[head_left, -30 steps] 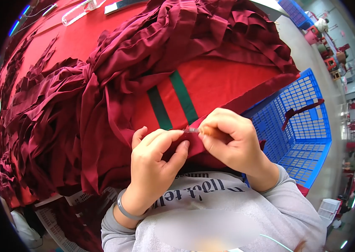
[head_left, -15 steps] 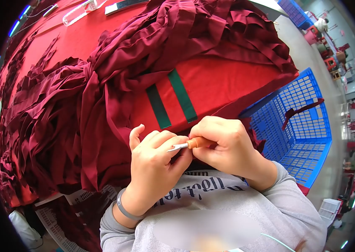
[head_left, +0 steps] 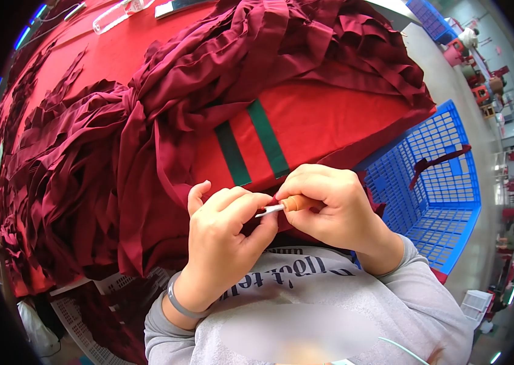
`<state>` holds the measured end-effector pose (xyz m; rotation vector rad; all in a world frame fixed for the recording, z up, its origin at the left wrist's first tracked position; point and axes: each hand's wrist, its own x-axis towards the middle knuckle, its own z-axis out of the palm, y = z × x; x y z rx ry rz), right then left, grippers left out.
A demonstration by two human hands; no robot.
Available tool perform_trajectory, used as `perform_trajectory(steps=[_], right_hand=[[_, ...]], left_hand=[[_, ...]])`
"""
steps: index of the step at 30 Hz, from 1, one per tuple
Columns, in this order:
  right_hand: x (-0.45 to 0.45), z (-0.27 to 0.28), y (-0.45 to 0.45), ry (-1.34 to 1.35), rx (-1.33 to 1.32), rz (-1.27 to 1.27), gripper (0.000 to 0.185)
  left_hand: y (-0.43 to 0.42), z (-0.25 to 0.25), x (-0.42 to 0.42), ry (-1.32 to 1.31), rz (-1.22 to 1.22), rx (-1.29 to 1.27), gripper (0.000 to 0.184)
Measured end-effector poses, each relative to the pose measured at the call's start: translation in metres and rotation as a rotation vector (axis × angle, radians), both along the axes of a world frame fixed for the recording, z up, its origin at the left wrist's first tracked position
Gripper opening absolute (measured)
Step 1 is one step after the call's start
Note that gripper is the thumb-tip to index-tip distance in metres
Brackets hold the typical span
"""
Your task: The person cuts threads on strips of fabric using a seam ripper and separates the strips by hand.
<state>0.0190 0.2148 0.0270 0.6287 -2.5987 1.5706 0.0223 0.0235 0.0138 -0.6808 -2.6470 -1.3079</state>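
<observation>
My right hand (head_left: pixel 333 204) is closed round the orange-brown handle of a small tool (head_left: pixel 296 202); its pale metal tip points left toward my other hand. My left hand (head_left: pixel 226 228), with a grey band on the wrist, pinches dark red fabric right by that tip; the pinched part is mostly hidden by the fingers. A long heap of dark red fabric strips (head_left: pixel 80 176) spreads to the left and beyond my hands. Two dark green strips (head_left: pixel 268 143) lie on the red table cover (head_left: pixel 330 115) just beyond my fingers.
A blue plastic basket (head_left: pixel 445 213) stands at the right with a dark red strip over its mesh. At the back left lie a clear bottle (head_left: pixel 111 19) and a flat dark object (head_left: pixel 178 7). A white crate (head_left: pixel 475 302) sits on the floor at lower right.
Since a second ago my hands have come closer together and slightly lower, and the long strip edge held between them has dropped. The tool's tip now shows clearly, angled down-left.
</observation>
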Motion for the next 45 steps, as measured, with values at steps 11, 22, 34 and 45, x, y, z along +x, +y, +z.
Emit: perform_trajectory(steps=[11, 22, 34, 45], right_hand=[[0.005, 0.001, -0.011, 0.250, -0.010, -0.044, 0.014], [-0.023, -0.015, 0.050, 0.106, 0.029, -0.381, 0.041], [-0.022, -0.029, 0.026, 0.083, -0.087, -0.254, 0.042], [-0.019, -0.027, 0.024, -1.062, -0.911, 0.001, 0.052]], left_hand=[[0.003, -0.004, 0.001, 0.038, 0.064, -0.162, 0.009], [-0.087, 0.045, 0.019, -0.129, 0.420, -0.091, 0.021], [0.006, 0.000, -0.069, 0.442, 0.166, -0.373, 0.031], [-0.012, 0.015, -0.059, 0.436, -0.225, -0.170, 0.019]])
